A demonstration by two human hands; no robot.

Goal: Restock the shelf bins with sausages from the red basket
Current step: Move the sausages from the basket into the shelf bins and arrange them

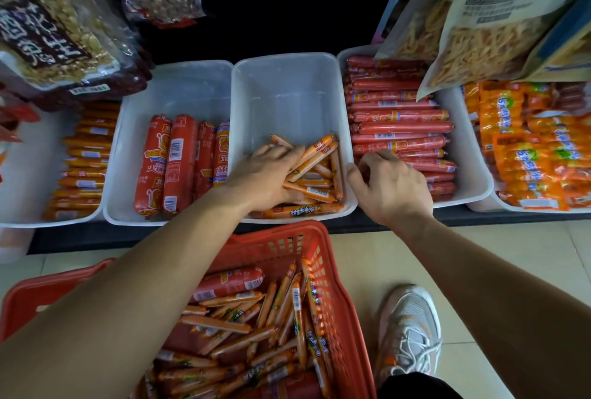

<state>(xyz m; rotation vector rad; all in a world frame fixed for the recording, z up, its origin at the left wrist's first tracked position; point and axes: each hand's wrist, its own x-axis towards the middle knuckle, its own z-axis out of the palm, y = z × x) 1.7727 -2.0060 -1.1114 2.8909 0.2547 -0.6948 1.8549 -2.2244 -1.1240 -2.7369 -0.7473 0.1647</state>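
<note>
Sausages (315, 159) — orange, in middle bin (287, 85) — lie under flat left hand (262, 178).

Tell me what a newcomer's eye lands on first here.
The red basket at the bottom, heaped with thin orange sausages, grabs attention first. Just above it, the left hand lies on a small pile of the same sausages in the mostly bare middle bin, while the right hand curls at that bin's right rim.

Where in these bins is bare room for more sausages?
Bare: rear of the middle bin, behind the thin orange sausages; rear of the bin to its left, behind the fat red sausages. Crowded: the bin to its right, stacked full.
</note>
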